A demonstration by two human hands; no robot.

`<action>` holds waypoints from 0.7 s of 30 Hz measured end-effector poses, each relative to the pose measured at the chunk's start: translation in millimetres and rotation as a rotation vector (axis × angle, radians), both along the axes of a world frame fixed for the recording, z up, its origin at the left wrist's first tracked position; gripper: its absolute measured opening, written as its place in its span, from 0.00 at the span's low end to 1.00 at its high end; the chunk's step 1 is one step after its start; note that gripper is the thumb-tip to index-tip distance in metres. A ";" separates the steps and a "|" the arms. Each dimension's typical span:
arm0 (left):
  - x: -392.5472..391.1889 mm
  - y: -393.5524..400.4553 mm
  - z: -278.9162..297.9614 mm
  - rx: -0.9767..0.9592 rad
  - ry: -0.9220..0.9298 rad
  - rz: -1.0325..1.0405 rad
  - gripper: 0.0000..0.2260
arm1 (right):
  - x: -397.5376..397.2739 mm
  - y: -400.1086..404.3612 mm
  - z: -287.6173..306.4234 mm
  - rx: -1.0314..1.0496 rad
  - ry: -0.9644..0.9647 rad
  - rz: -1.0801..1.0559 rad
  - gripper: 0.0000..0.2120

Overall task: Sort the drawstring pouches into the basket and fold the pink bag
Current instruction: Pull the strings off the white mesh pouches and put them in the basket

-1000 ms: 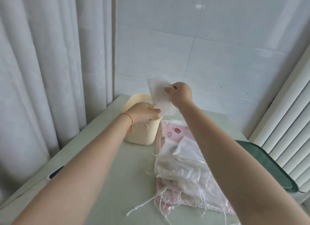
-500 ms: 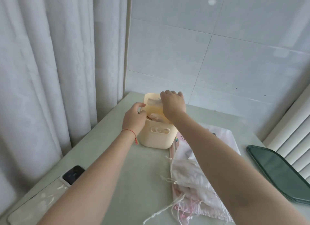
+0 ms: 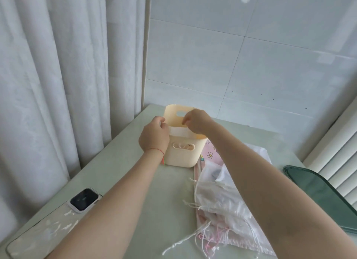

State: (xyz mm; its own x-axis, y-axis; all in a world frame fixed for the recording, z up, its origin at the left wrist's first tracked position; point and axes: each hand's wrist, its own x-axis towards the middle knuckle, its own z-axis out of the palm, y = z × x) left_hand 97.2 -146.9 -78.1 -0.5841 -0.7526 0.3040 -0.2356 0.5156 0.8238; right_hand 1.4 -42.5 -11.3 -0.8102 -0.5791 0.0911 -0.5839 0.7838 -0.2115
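A cream plastic basket [image 3: 181, 154] with handle slots stands at the far side of the pale green table. A white pouch [image 3: 178, 132] lies stretched across its mouth, partly inside. My left hand [image 3: 154, 137] pinches the pouch's left end at the basket's left rim. My right hand [image 3: 197, 121] pinches its right end above the opening. A heap of white drawstring pouches [image 3: 222, 199] with loose cords lies to the right, on top of the pink printed bag [image 3: 209, 154]. My right forearm crosses over part of the heap.
A phone [image 3: 84, 200] in a clear case lies near the table's left edge. A dark green tray-like object [image 3: 318, 191] sits at the right edge. White curtains hang on the left, a tiled wall stands behind, and blinds are at the right.
The pouch held up above the basket a second ago has come down into its mouth. Both hands moved to the pouch's ends at the rim. The view shifted left, revealing the phone.
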 end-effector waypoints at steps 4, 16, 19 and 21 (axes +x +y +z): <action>10.2 21.3 22.9 -0.121 0.061 0.114 0.18 | 12.2 49.1 7.4 -0.377 0.098 -0.053 0.15; 2.3 151.0 17.4 -0.236 -0.480 -0.896 0.07 | 52.9 205.1 -21.0 0.310 -0.426 -0.016 0.26; 0.2 156.5 9.0 -0.138 -0.277 -0.737 0.08 | 65.6 223.6 -25.2 0.373 -0.434 0.038 0.24; -0.3 161.0 8.6 -0.084 -0.220 -0.700 0.09 | 63.2 226.5 -30.1 0.358 -0.322 0.046 0.18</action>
State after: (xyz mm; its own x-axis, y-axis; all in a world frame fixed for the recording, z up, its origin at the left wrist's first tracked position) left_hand 96.9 14.2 -69.5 -0.9731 -0.1611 0.1646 0.0162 0.6652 0.7465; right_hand 64.6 184.1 -41.4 -0.7373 -0.5642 -0.3716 -0.5690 0.8151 -0.1085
